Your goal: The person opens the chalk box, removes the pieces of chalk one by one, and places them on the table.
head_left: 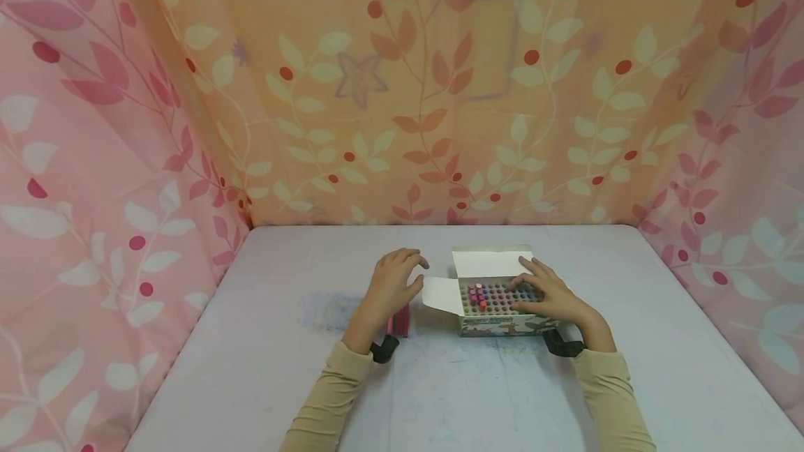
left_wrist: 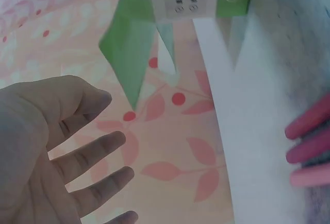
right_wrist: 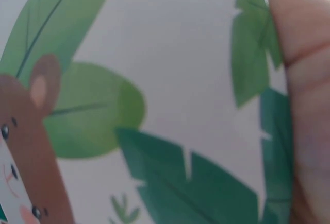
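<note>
A box [head_left: 502, 326] printed with leaves and animals stands on the table with its flaps raised. Inside is a grid of round holes, and several pink, red and purple sticks [head_left: 479, 296] poke up at its left side. My right hand [head_left: 553, 295] lies over the box's right part with fingers spread, its palm side close against the printed wall [right_wrist: 180, 80]. To the left of the box, my left hand [head_left: 392, 284] hovers with fingers loosely bent and nothing in them. Pink and red sticks [left_wrist: 312, 152], probably crayons or markers, lie below the left wrist.
An open side flap [head_left: 442, 294] sticks out left of the box, toward my left hand. The lid [head_left: 493, 262] stands up at the back. Patterned curtains [head_left: 402, 89] enclose the white table [head_left: 251, 382] at the back and sides.
</note>
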The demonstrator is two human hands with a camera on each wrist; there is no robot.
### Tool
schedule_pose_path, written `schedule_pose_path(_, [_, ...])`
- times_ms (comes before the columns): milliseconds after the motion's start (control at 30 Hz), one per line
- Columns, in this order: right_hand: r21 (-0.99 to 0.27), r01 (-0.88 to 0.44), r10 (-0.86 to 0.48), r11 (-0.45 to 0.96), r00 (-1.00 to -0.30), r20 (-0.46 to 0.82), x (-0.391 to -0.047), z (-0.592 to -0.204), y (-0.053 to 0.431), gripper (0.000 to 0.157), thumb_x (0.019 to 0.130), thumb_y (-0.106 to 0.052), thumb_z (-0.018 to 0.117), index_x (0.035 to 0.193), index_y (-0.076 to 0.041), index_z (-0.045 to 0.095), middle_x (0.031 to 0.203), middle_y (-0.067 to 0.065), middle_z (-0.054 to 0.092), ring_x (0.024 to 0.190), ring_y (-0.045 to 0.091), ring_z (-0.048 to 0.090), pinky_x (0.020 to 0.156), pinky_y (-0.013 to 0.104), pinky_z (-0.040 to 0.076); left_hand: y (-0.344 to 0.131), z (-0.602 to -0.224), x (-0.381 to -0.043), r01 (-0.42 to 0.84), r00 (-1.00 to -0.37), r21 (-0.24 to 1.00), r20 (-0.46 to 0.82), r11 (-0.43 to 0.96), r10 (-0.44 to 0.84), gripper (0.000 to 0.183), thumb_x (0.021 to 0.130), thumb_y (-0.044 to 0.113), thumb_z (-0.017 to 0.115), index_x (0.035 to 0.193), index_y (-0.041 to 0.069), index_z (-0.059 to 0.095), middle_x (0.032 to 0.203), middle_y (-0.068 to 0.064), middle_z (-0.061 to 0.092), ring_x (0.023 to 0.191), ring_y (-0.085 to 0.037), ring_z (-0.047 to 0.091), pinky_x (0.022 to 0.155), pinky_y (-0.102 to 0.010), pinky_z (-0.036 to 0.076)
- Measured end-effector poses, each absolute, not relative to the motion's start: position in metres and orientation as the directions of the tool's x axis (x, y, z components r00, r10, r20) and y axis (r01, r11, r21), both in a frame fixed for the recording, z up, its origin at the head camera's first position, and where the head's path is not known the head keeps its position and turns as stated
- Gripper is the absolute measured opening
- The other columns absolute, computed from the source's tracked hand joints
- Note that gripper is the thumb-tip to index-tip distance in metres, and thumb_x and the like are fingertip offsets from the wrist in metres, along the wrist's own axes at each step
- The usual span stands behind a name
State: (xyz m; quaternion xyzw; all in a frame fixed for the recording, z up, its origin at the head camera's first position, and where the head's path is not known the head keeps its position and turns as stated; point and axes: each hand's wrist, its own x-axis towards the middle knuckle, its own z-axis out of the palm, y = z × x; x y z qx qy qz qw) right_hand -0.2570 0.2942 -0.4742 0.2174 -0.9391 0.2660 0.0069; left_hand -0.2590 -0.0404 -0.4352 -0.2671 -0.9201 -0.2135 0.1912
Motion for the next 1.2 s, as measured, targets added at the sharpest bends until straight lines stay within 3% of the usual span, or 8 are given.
schedule_pose_path(467, [-0.495,-0.418,-0.404,0.762,-0.904,0.141,-0.259,-0.477,0.295,0.031,0.068,-0.047,0.067,0.092,-0.029,0.058,0.142,0.015,0.019,0.130,0.040,0.006,0.089,0.069,0.010,0.004,-0.438,-0.254,0.674,-0.718,0.168,0.376,0.719,0.585,0.016,0.083,0.032,0.057,0.097,0.028,0.059,0.123,0.003,0.049,0.119,-0.020,0.039,0.097,-0.048,0.029])
schedule_pose_path(700, [-0.510,-0.425,-0.399,0.748,-0.902,0.166,-0.259,-0.479,0.295,0.029,0.068,-0.042,0.070,0.092,-0.028,0.058,0.141,0.018,0.021,0.128,0.044,0.009,0.086,0.071,0.011,0.028,-0.442,-0.249,0.717,-0.682,0.093,0.298,0.691,0.668,0.025,0.082,0.037,0.057,0.106,0.030,0.056,0.127,0.005,0.045,0.124,-0.020,0.033,0.099,-0.048,0.026])
schedule_pose_path(933, [-0.508,-0.415,-0.403,0.755,-0.905,0.139,-0.259,-0.478,0.295,0.029,0.069,-0.045,0.068,0.092,-0.030,0.058,0.142,0.016,0.019,0.129,0.042,0.007,0.086,0.070,0.010,0.043,-0.443,-0.246,0.725,-0.670,0.012,0.246,0.689,0.700,0.021,0.081,0.036,0.059,0.102,0.035,0.060,0.127,0.006,0.045,0.126,-0.021,0.030,0.101,-0.048,0.024])
schedule_pose_path(1200, [-0.506,-0.404,-0.396,0.762,-0.909,0.130,-0.259,-0.477,0.294,0.030,0.069,-0.047,0.067,0.092,-0.031,0.057,0.143,0.015,0.018,0.130,0.040,0.006,0.087,0.070,0.010,0.048,-0.445,-0.247,0.739,-0.636,-0.056,0.268,0.671,0.724,0.018,0.080,0.036,0.060,0.099,0.037,0.062,0.125,0.006,0.047,0.125,-0.022,0.031,0.099,-0.049,0.026])
